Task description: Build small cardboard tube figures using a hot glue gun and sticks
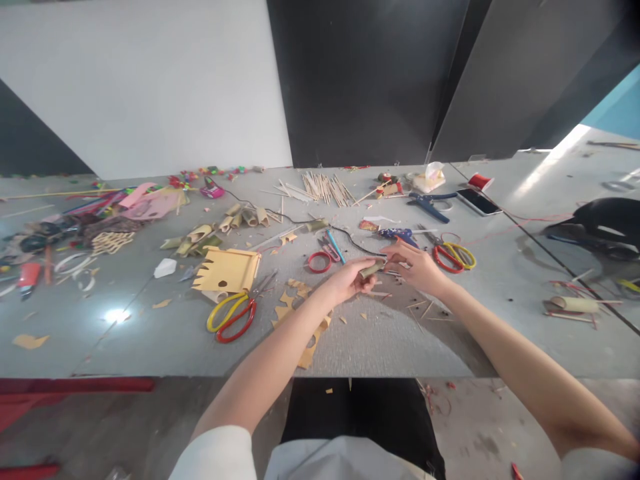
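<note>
My left hand is closed around a short piece of bamboo tube, held a little above the table. Close by on its right, my right hand has its fingers bent toward the tube's end. Whatever those fingertips pinch is too small to make out. Just beyond the right hand lies a blue glue gun, partly hidden by the fingers. A light-blue stick and a red tape ring rest left of the hands. Red-and-yellow scissors lie to the right.
Nearer the left are a yellow notched board, another pair of scissors and several bamboo pieces. Thin sticks pile at the back. Blue pliers, a phone and a red spool lie back right. Cardboard scraps litter the front.
</note>
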`<action>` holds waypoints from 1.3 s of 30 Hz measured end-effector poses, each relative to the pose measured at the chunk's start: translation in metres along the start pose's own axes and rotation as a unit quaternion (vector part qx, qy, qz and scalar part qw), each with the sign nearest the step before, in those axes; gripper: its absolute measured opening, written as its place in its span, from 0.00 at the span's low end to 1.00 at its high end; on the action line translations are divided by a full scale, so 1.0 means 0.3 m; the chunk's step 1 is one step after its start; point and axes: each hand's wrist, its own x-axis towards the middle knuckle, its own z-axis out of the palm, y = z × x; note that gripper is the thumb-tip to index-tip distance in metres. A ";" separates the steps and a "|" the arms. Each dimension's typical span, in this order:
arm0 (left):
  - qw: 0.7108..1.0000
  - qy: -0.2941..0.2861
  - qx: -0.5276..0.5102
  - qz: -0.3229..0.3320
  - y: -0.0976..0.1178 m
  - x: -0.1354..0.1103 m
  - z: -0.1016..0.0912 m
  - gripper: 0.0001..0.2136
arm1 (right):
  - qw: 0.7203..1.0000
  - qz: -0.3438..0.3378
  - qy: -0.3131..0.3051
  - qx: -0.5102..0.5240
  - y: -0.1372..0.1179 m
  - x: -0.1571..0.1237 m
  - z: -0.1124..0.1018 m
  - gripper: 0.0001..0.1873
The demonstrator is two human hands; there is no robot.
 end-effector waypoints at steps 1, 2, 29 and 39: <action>1.000 -0.001 -0.002 -0.002 0.000 0.000 -0.001 0.09 | 1.000 0.003 -0.003 0.003 0.001 0.000 0.000 0.15; 1.000 -0.003 -0.001 -0.002 0.000 0.000 -0.002 0.09 | 1.000 0.004 -0.003 0.004 0.003 -0.001 0.000 0.16; 0.999 -0.011 0.012 0.038 0.010 -0.012 0.013 0.08 | 1.000 -0.001 0.013 -0.027 0.008 0.010 -0.019 0.13; 1.000 0.002 0.011 0.019 0.014 -0.021 0.025 0.11 | 1.000 0.012 0.015 -0.016 -0.004 0.006 -0.021 0.15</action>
